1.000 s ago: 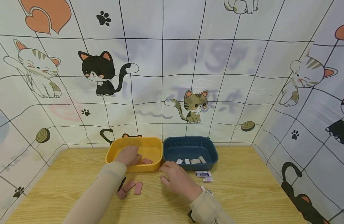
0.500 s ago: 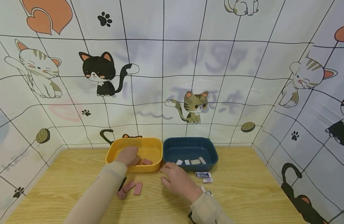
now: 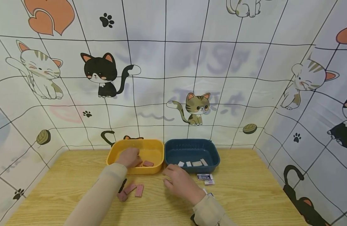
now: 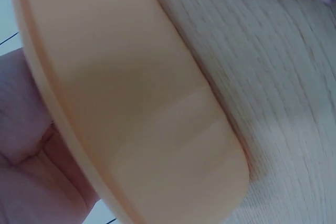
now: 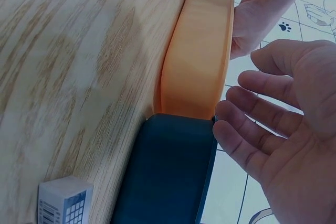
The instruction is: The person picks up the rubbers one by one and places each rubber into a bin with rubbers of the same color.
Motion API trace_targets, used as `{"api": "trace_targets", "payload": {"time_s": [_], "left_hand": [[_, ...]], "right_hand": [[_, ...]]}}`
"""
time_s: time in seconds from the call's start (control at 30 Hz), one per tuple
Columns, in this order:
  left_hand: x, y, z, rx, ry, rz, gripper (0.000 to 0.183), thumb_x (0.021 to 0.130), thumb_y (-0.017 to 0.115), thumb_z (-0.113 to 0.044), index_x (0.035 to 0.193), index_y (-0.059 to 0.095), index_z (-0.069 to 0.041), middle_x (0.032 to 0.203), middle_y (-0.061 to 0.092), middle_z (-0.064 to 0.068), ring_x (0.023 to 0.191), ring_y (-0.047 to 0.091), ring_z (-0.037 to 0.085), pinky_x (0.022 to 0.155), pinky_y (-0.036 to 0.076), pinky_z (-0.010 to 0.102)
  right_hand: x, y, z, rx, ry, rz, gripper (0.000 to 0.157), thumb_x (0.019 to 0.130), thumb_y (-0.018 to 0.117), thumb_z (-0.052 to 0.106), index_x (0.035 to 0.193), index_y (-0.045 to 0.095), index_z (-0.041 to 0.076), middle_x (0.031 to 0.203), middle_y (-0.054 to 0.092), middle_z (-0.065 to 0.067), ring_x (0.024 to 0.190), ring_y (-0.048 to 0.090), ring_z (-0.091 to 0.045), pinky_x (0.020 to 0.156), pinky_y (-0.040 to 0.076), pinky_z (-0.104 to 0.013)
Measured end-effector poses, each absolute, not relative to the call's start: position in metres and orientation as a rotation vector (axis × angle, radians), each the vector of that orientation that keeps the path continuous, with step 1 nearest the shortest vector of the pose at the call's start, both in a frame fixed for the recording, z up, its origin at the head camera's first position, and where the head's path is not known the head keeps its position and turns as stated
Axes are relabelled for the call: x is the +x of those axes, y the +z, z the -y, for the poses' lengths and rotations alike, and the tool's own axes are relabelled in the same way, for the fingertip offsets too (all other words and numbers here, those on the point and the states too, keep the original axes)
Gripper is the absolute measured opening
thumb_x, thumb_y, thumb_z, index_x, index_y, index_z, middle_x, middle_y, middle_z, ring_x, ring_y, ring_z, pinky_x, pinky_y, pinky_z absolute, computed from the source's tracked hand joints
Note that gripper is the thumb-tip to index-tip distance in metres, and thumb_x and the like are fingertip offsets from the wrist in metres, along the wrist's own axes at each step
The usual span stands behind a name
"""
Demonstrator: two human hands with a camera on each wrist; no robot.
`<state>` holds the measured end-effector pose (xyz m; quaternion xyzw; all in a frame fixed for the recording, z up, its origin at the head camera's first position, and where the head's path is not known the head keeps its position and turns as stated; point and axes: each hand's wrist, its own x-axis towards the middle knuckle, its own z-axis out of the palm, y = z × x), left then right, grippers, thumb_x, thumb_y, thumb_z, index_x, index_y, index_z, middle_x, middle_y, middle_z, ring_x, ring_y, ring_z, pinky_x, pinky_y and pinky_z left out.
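My left hand reaches down over the front rim of the yellow bin. Its fingers are hidden behind the bin wall in the left wrist view. Beside it in the bin lies a pink block. My right hand has its fingers loosely spread and bent, with nothing in them. It hovers at the front left corner of the dark blue bin, fingertips right by the rim. Several small white blocks lie inside the blue bin.
Several pink blocks lie on the wooden table in front of the yellow bin, near my left forearm. Printed small blocks lie in front of the blue bin. A cat-patterned cloth hangs behind.
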<state>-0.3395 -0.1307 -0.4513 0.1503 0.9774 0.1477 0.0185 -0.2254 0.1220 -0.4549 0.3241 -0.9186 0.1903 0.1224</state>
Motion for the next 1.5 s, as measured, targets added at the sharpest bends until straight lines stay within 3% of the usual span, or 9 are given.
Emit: {"api": "trace_targets", "payload": {"time_s": [0.13, 0.23, 0.37, 0.5, 0.7, 0.87, 1.13, 1.4, 1.5], "left_hand": [[-0.335, -0.443, 0.134, 0.417, 0.537, -2.974, 0.012, 0.089, 0.070, -0.012, 0.083, 0.062, -0.006, 0.073, 0.056, 0.006, 0.068, 0.052, 0.021, 0.064, 0.039, 0.033], [-0.333, -0.440, 0.137, 0.381, 0.607, -2.938, 0.018, 0.092, 0.071, -0.015, 0.103, 0.069, -0.001, 0.096, 0.069, 0.014, 0.086, 0.063, 0.025, 0.078, 0.053, 0.039], [-0.330, -0.437, 0.143, 0.380, 0.672, -2.921, 0.036, 0.093, 0.073, -0.017, 0.122, 0.067, 0.003, 0.123, 0.069, 0.022, 0.105, 0.065, 0.029, 0.098, 0.052, 0.050], [-0.325, -0.432, 0.147, 0.437, 0.661, -2.945, 0.033, 0.092, 0.075, -0.018, 0.117, 0.067, 0.002, 0.117, 0.070, 0.020, 0.101, 0.065, 0.029, 0.095, 0.054, 0.049], [-0.309, -0.421, 0.144, 0.539, 0.653, -3.010, 0.043, 0.094, 0.072, -0.020, 0.128, 0.064, 0.005, 0.128, 0.068, 0.022, 0.116, 0.065, 0.036, 0.099, 0.052, 0.051], [-0.294, -0.415, 0.135, 0.588, 0.660, -3.065, 0.037, 0.095, 0.063, -0.015, 0.127, 0.065, 0.004, 0.129, 0.068, 0.020, 0.119, 0.064, 0.038, 0.102, 0.050, 0.051], [-0.273, -0.414, 0.123, 0.679, 0.677, -3.146, 0.033, 0.093, 0.062, -0.008, 0.123, 0.068, 0.004, 0.125, 0.069, 0.019, 0.118, 0.064, 0.037, 0.100, 0.052, 0.052], [-0.256, -0.416, 0.116, 0.658, 0.769, -3.174, 0.034, 0.098, 0.071, -0.025, 0.124, 0.068, -0.002, 0.127, 0.068, 0.014, 0.104, 0.070, 0.027, 0.089, 0.058, 0.047], [-0.251, -0.417, 0.114, 0.740, 0.817, -3.216, 0.035, 0.098, 0.072, -0.028, 0.120, 0.070, -0.001, 0.122, 0.069, 0.015, 0.105, 0.069, 0.029, 0.089, 0.057, 0.047]], "right_hand": [[-0.226, -0.456, -0.124, 0.942, 0.563, 2.689, 0.020, 0.098, 0.066, 0.014, 0.114, 0.076, 0.006, 0.108, 0.067, -0.003, 0.097, 0.062, -0.015, 0.090, 0.056, -0.032], [-0.225, -0.456, -0.124, 0.932, 0.567, 2.697, 0.021, 0.098, 0.066, 0.014, 0.115, 0.075, 0.005, 0.108, 0.068, -0.005, 0.096, 0.061, -0.015, 0.090, 0.056, -0.032], [-0.223, -0.456, -0.126, 0.937, 0.563, 2.666, 0.019, 0.097, 0.067, 0.012, 0.112, 0.076, 0.005, 0.107, 0.067, -0.005, 0.094, 0.060, -0.016, 0.088, 0.055, -0.032], [-0.221, -0.456, -0.128, 0.938, 0.558, 2.625, 0.017, 0.096, 0.068, 0.010, 0.110, 0.076, 0.006, 0.106, 0.067, -0.004, 0.093, 0.061, -0.016, 0.085, 0.056, -0.032], [-0.218, -0.455, -0.132, 0.910, 0.587, 2.605, 0.017, 0.094, 0.070, 0.008, 0.110, 0.076, 0.005, 0.106, 0.067, -0.004, 0.094, 0.062, -0.016, 0.084, 0.056, -0.032], [-0.216, -0.453, -0.135, 0.877, 0.606, 2.604, 0.017, 0.094, 0.071, 0.008, 0.110, 0.075, 0.004, 0.106, 0.067, -0.005, 0.095, 0.063, -0.016, 0.085, 0.057, -0.032], [-0.213, -0.456, -0.142, 0.819, 0.619, 2.597, 0.016, 0.092, 0.073, 0.008, 0.109, 0.075, 0.005, 0.106, 0.066, -0.003, 0.096, 0.064, -0.015, 0.085, 0.057, -0.034], [-0.211, -0.461, -0.151, 0.800, 0.629, 2.539, 0.017, 0.091, 0.076, 0.011, 0.108, 0.075, 0.008, 0.107, 0.067, -0.001, 0.099, 0.065, -0.016, 0.088, 0.057, -0.035], [-0.212, -0.463, -0.155, 0.783, 0.669, 2.553, 0.018, 0.091, 0.077, 0.011, 0.109, 0.075, 0.008, 0.108, 0.067, 0.000, 0.101, 0.065, -0.016, 0.090, 0.057, -0.035]]}}
